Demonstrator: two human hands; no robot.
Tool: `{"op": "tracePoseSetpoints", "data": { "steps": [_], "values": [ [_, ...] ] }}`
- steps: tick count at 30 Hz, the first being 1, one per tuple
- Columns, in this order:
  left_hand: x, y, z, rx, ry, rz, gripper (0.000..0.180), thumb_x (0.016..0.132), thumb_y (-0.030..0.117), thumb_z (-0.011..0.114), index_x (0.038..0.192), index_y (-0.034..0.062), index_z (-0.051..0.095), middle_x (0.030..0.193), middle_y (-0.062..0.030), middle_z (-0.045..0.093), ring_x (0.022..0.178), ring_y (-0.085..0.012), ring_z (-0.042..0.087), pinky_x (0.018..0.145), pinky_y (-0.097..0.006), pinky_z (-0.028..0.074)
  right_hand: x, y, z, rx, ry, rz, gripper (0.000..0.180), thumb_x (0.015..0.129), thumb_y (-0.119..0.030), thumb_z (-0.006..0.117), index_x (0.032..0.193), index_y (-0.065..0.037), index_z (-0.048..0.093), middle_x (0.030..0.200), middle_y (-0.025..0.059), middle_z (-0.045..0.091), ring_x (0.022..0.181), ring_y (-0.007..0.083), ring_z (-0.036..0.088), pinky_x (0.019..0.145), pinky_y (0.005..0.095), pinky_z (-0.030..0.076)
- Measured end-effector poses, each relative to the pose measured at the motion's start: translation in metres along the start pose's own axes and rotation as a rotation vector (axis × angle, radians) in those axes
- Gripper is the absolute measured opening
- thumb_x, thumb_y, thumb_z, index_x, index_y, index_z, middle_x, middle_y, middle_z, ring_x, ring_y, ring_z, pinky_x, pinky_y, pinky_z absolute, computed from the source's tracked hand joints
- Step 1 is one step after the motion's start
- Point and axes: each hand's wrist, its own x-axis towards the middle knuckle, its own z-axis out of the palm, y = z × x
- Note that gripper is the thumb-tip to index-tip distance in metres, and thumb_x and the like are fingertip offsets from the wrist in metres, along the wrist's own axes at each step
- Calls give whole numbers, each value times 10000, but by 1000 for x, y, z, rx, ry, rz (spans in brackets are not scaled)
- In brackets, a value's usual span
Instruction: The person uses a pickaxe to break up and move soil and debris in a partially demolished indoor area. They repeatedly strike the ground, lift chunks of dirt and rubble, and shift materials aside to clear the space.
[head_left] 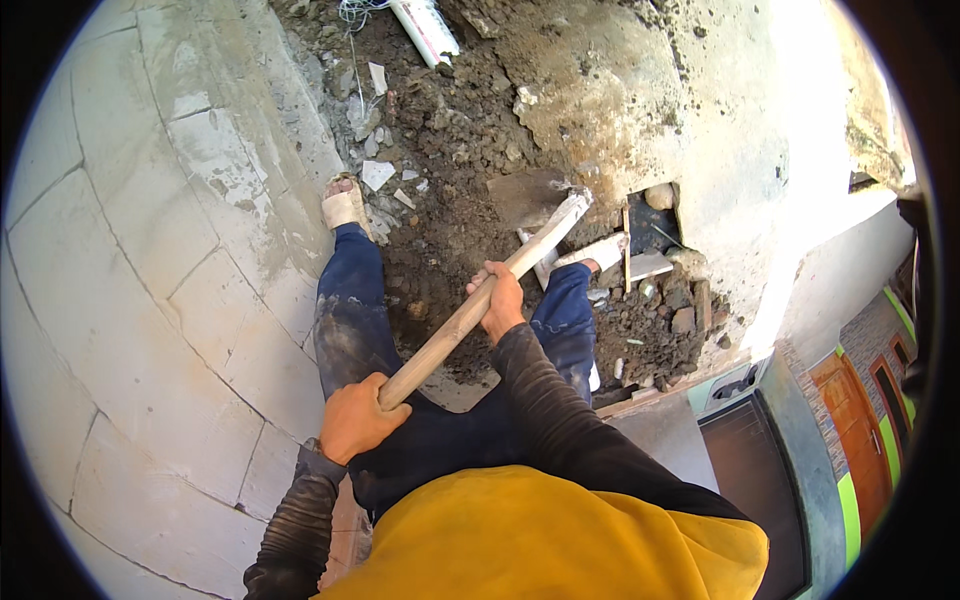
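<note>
Long-handled hoe, pale wooden shaft (462, 328), runs slantwise in front of my body: butt end near my left thigh, head end out ahead between and beyond my knees, toward my right foot. The brown, mud-coated flat blade (522, 200) is over the dug soil; cannot tell if it touches.

My left hand (360, 418) is at the butt, fingers closed round the wood. My right hand (503, 303) sits farther up the shaft, fingers wrapped about it, gripping.

Dark, clumpy, broken soil (440, 225) fills the strip between my feet. I stand astride in dusty dark-blue trousers (352, 300), left foot (343, 203) beside the wall's base, right foot near a thin upright-looking wooden strip (627, 250). Just beyond the strip, a dark squarish opening (652, 238) with a rounded tan stone (660, 196) at its far edge.

Left of the soil, white angular shards (377, 174). Farther ahead, a white plastic pipe (425, 32), pale tangled string (358, 12) next to it.

Along my left, a pale grey block wall (150, 260). Far right, an orange-brown wooden door (853, 425).
</note>
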Motion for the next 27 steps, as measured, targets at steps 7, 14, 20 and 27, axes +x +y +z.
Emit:
{"op": "tracePoseSetpoints", "data": {
  "steps": [7,14,20,27],
  "values": [
    [-66,-67,-147,-675,989,332,409,934,237,774,1259,10,673,1031,-83,768,999,-233,696,935,-373,516,-109,-239,4,-488,16,-171,160,975,-176,653,914,-58,563,727,40,571,514,165,534,474,287,527],
    [-245,-136,-234,415,2008,-140,393,978,117,728,1356,71,633,1311,-89,693,1237,-301,634,1071,-436,482,-169,-387,-10,-876,-29,-288,118,942,-100,649,974,5,605,738,87,596,556,199,578,493,329,544],
    [-317,-144,-221,686,2098,-621,600,965,269,756,1500,124,527,1516,-49,577,1392,-318,535,1175,-499,399,-177,-458,-16,-1186,11,-344,176,858,-11,727,951,33,584,713,124,595,527,249,595,451,416,535],
    [-304,-189,-231,609,2094,-1060,750,901,669,706,1517,278,534,1597,13,510,1434,-340,492,1145,-650,332,-145,-448,-28,-1707,-22,-396,165,863,-113,764,885,28,682,709,167,677,540,298,649,493,462,540]
  ]
}}
